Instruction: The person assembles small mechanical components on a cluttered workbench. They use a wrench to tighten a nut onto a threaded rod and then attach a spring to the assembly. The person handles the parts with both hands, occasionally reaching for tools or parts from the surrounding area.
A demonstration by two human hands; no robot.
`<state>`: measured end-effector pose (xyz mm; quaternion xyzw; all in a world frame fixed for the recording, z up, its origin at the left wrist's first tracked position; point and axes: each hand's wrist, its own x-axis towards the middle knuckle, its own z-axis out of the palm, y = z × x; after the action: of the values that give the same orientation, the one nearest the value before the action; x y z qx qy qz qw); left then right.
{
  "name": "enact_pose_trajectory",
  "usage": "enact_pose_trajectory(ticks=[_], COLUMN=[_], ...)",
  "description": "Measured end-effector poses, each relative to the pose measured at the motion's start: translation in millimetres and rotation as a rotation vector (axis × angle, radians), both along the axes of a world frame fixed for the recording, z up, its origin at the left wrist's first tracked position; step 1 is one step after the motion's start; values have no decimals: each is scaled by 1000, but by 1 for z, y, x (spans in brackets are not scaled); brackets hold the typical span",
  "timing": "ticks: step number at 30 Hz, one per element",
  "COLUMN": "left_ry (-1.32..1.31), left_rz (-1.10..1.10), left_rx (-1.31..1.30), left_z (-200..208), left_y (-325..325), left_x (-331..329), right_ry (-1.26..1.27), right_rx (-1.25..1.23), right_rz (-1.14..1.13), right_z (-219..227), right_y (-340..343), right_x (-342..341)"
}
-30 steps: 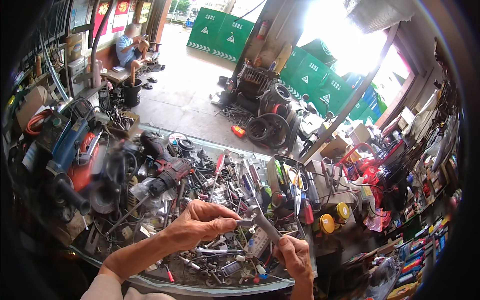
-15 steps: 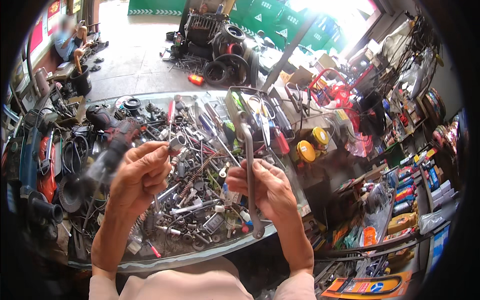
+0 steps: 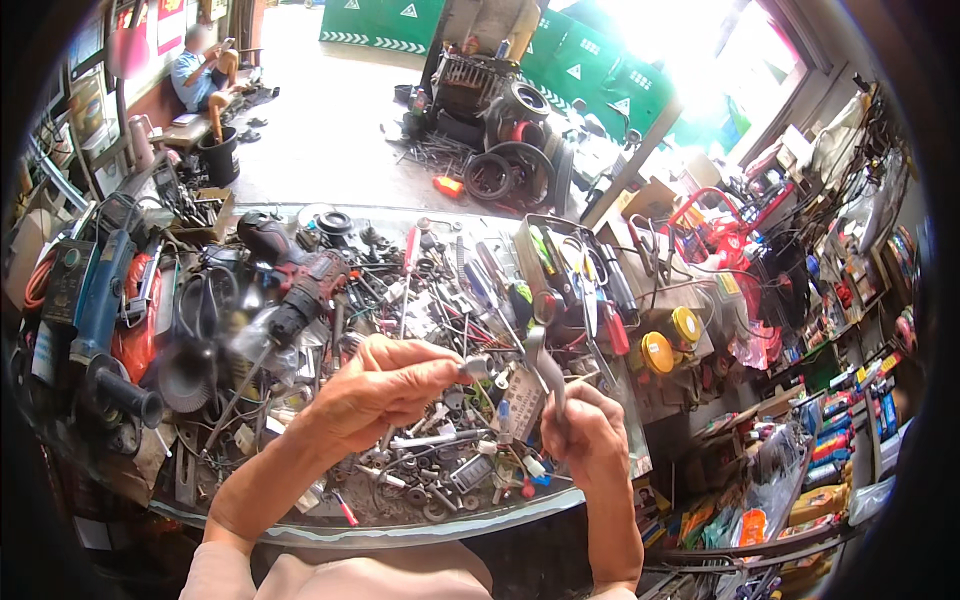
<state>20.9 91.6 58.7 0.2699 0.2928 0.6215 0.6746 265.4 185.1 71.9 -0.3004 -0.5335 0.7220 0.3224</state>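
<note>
My left hand [image 3: 375, 392] pinches a small grey metal ring-shaped piece [image 3: 477, 367] between thumb and fingertips, out over the middle of the bench. To the right of it, my right hand [image 3: 588, 425] is closed round a long steel ring spanner [image 3: 545, 365]. The spanner's upper ring end points up and toward the metal piece, with a gap between the two. Its lower part is hidden behind my fingers. Below both hands lies a dense heap of bolts, washers, connectors and small hardware [image 3: 430, 450] on the glass-topped bench [image 3: 420, 533].
Left on the bench are a red and black cordless drill [image 3: 310, 290] and a blue power tool [image 3: 103, 295]. A tray of pliers and screwdrivers [image 3: 535, 225] stands at the far right, near yellow-lidded jars [image 3: 657, 352]. A person [image 3: 195, 75] sits far left; tyres [image 3: 490, 177] lie beyond.
My left hand has moved right with the metal piece, closer to the spanner. My right hand has closed tighter and tilted the spanner. The whole view has shifted, so the bench appears farther right.
</note>
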Motion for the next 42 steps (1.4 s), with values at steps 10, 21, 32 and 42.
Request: enact_pose_trajectory(ticks=[10,21,32,42], left_ry=[-36,178,73,99], left_rz=[-69,-254,-279,-244], left_rx=[79,225,187,195], left_z=[-11,-9,-25,-24], left_y=[1,2,1,3], left_x=[7,0,5,2], right_ry=[-149,-423,-347,-301], right_rx=[103,455,541,447], right_rz=[120,375,375,414], right_z=[21,48,37,28], right_y=[-3,13,19,22], right_x=[9,29,25,23])
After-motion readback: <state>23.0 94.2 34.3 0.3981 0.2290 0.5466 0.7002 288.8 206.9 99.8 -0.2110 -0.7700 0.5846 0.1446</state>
